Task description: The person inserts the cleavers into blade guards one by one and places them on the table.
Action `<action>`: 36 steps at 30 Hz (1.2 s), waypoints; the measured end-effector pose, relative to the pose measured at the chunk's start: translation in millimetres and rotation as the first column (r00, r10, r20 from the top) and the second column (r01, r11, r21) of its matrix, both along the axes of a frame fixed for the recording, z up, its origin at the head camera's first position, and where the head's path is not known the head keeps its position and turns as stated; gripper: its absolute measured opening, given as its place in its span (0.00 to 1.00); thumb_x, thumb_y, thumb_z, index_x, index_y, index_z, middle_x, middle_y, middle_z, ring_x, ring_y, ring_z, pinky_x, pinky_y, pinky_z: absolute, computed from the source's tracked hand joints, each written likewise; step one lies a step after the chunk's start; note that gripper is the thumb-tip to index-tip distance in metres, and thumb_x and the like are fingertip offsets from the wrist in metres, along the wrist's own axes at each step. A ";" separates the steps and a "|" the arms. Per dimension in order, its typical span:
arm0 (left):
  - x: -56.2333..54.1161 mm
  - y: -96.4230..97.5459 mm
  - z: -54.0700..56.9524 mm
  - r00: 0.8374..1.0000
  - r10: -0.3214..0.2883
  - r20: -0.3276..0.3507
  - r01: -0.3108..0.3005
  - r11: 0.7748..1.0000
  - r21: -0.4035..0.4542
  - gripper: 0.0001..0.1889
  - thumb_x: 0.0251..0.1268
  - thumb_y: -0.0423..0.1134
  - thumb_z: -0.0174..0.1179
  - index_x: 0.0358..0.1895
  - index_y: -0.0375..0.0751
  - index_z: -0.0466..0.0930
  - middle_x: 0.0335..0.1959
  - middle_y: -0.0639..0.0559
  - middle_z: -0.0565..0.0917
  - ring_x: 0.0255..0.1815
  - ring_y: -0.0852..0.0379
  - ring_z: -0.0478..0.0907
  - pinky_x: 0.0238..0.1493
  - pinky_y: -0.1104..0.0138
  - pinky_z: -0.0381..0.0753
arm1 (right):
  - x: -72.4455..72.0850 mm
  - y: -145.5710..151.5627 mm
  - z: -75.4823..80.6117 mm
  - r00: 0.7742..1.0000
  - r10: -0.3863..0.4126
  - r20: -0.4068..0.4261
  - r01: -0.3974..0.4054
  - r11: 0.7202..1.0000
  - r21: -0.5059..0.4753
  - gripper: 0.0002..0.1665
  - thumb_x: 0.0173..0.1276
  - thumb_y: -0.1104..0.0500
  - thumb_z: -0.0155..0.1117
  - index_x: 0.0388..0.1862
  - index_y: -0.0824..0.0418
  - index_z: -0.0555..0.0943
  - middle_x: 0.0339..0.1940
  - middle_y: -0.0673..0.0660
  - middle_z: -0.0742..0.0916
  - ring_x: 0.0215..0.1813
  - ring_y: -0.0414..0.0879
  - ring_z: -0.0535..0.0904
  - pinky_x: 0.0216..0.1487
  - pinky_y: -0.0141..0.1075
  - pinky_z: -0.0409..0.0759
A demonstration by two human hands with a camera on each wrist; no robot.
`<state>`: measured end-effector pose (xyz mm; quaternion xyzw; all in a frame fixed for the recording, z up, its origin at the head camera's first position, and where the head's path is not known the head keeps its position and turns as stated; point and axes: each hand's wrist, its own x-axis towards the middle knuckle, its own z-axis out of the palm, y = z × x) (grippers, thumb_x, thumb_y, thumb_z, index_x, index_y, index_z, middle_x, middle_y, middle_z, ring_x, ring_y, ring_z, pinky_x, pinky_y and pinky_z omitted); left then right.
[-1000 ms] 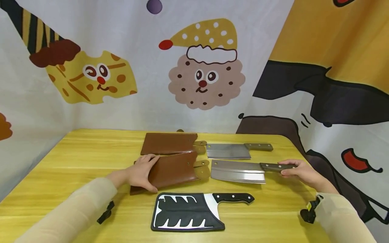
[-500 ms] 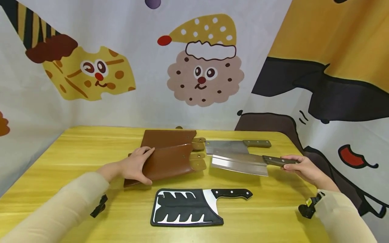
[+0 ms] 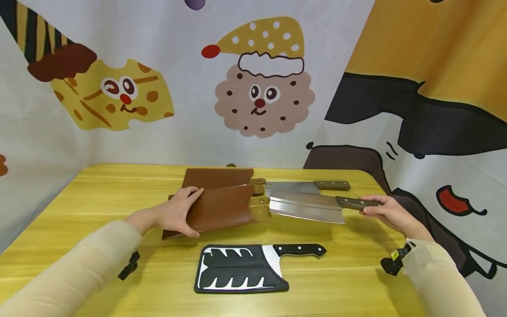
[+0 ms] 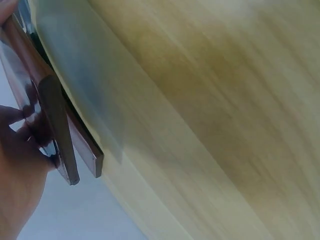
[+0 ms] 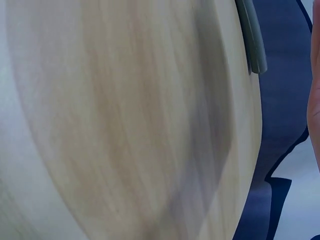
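Note:
In the head view, my left hand (image 3: pixel 178 213) grips the closed end of a brown leather knife sheath (image 3: pixel 222 207), thumb in front. The sheath is raised a little, its strapped mouth facing right. My right hand (image 3: pixel 390 213) holds a cleaver (image 3: pixel 305 208) by its wooden handle, just above the table. The blade's left end meets the sheath's tan tab in view; whether they touch, I cannot tell. The left wrist view has the left hand (image 4: pixel 20 175) around the sheath (image 4: pixel 54 110). Only a strip of the right hand (image 5: pixel 315 100) shows in the right wrist view.
Behind lie a second brown sheath (image 3: pixel 215 177) and a second cleaver (image 3: pixel 332 185), partly covered by the held ones. Nearer me, a black-handled cleaver (image 3: pixel 299 250) sits in a black-and-white cover (image 3: pixel 233 268) on the yellow wooden table (image 3: pixel 119 189). A cartoon-print curtain (image 3: pixel 190 145) hangs behind.
The left hand has lifted the sheath off the table and shifted it back. The right hand has raised the cleaver, then moved it left, bringing the blade's end up to the sheath's tab.

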<state>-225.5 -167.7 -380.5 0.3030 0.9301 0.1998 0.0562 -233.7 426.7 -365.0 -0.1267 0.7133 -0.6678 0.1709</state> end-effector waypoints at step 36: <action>-8.2 26.0 12.1 0.998 -0.062 -0.030 0.062 0.998 -0.006 0.61 0.36 0.56 0.71 0.72 0.29 0.47 0.68 0.34 0.56 0.70 0.36 0.52 0.70 0.39 0.43 | -19.9 -43.7 5.1 0.999 0.029 -0.014 -0.028 0.999 0.039 0.24 0.61 0.76 0.56 0.41 0.48 0.85 0.39 0.48 0.85 0.38 0.41 0.85 0.42 0.32 0.83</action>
